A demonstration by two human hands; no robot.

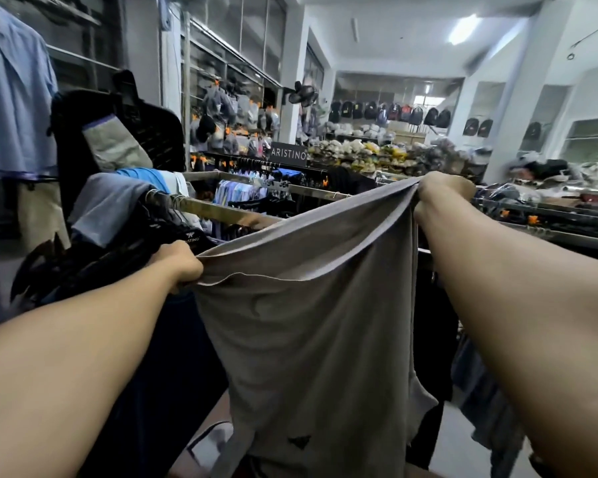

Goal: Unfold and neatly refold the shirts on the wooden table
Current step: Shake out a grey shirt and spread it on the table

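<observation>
Taupe shirt [308,322] held up in the air between both hands, near centre, in front of a metal clothes rail [221,212].

Left hand [182,263]: fingers curled, gripping a bunched corner of the top edge, lower and nearer. Right hand [442,196]: fist closed on the other corner, higher and farther. The top edge sags in a shallow curve between them and shows two layers, open like a tube; probably the hem, though motion blur leaves this unsure. Fabric is a thin, smooth, matte knit hanging in soft vertical folds, with a small dark logo [299,441] near the lower end. Dark garments [118,250] crowd the rail at left. Black ARISTINO sign [288,154] far behind.
</observation>
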